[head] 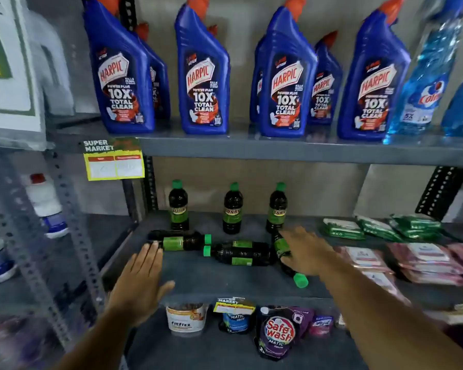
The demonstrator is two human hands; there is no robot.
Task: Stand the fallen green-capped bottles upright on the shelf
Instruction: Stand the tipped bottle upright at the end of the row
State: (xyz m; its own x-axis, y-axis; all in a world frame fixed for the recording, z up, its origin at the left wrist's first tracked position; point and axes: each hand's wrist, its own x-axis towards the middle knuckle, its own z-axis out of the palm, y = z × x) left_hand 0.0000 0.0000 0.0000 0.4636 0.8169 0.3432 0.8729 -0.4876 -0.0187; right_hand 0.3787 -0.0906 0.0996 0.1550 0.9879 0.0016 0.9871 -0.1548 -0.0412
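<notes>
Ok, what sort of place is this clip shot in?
Most likely a supermarket aisle for cleaning products. A yellow price tag printed "Super Market" hangs on the grey metal shelf, rows of identical Harpic bottles stand above, and green-capped bottles sit below with packaged goods beside them.

Grey painted-metal shelf (198, 276): matt, faintly scuffed. Dark glossy plastic bottles with green screw caps (241, 253): smooth, paper-look green labels. At 12 o'clock, blue glossy plastic cleaner bottles (203, 76), printed labels. At 3 o'clock, shiny film-wrapped green packets (342, 229). At 9 o'clock, perforated grey metal upright (64, 209).
</notes>
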